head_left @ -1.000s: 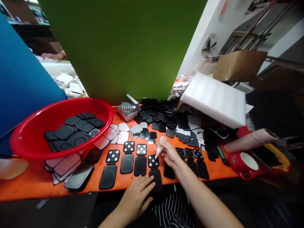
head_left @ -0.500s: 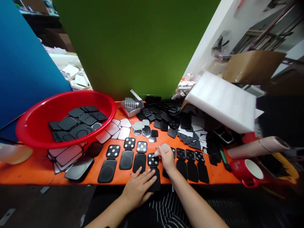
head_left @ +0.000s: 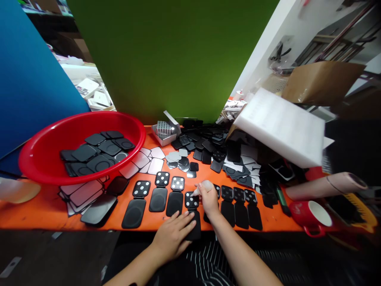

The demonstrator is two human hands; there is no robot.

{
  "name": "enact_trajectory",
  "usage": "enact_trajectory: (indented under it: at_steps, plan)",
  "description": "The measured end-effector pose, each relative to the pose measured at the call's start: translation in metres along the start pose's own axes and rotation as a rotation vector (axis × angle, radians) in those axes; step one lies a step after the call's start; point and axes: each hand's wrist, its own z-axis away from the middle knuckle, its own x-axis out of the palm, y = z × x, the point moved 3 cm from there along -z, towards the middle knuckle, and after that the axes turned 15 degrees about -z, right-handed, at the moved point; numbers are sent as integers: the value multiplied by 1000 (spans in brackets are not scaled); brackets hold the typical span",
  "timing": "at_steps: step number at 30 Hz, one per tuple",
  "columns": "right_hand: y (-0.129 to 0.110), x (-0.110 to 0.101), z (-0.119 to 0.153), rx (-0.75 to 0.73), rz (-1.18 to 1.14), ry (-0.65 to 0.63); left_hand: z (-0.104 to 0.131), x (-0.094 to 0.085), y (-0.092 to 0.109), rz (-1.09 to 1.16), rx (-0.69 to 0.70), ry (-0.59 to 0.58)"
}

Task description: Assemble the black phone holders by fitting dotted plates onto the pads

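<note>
The right hand (head_left: 209, 198), curled closed round a white bottle (head_left: 204, 188), holds its tip over a dotted black square (head_left: 191, 200); the left hand (head_left: 172, 235), flat and loosely spread, touches the black panel (head_left: 195, 226) below. A hard squeeze could flood the dots (the left fingers, slipping, could skew the panel). Beyond the hands, an orange table (head_left: 205, 173) meets a green board (head_left: 175, 59).

Blk clothes (head_left: 205, 264) w/ wht stripes

Table: orange-covered surface (head_left: 18, 216).
Left: red basin (head_left: 28, 159), holding black plates.
Middle: hinged black pieces (head_left: 157, 198), small open box (head_left: 166, 139).
Right: red mug (head_left: 300, 214), pink tumbler (head_left: 324, 186).
</note>
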Motion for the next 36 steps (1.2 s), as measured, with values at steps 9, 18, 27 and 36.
enact_trajectory:
  at_steps: [9, 18, 27, 36]
  plan:
    - [-3, 2, 2, -72, 39, -17, 1, 6, 0, -52, -10, 30]
    - [-12, 3, 7, -150, 171, -62, 1, 7, 1, -82, -6, 17]
    - [-17, 6, 9, -179, 199, -95, 2, 13, 1, -91, -19, -8]
    - [8, -10, 3, 76, -162, 122, 2, 12, 1, -86, -20, -3]
